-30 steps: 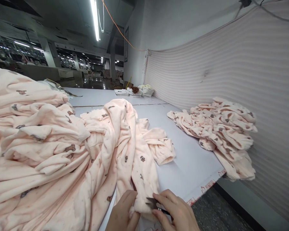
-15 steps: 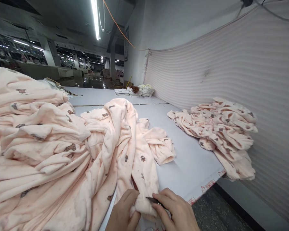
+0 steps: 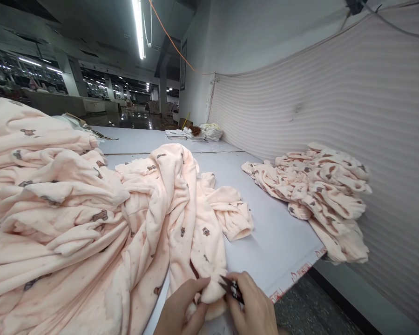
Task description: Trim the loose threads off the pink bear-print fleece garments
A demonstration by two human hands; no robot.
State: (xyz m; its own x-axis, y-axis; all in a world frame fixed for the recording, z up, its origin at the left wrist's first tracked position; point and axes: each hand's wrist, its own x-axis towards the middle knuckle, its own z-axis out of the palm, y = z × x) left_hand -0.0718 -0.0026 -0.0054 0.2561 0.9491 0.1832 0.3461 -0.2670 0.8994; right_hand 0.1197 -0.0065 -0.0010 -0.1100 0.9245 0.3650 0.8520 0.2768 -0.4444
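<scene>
A pale pink fleece garment (image 3: 206, 251) with small brown bear prints stretches down the table toward me. Its near end is pinched between the thumb and fingers of my left hand (image 3: 186, 304). My right hand (image 3: 249, 307) is closed around a small pair of dark thread snips (image 3: 232, 287), whose pointed blades face left against the edge of the fabric. Part of the snips is covered by my fingers. A gathered cuff (image 3: 240, 227) of the same fleece lies just beyond my right hand.
A large heap of the same fleece (image 3: 56, 223) covers the left side. Another bunched pile (image 3: 321, 186) hangs over the right edge of the table (image 3: 265, 251), beside a sheet-covered wall (image 3: 328, 102). Stacks of white paper or cloth (image 3: 209, 132) sit at the back.
The snips have turned and now show their blades apart, slightly higher at the fabric edge. My left hand has shifted a little right with the pinched fleece.
</scene>
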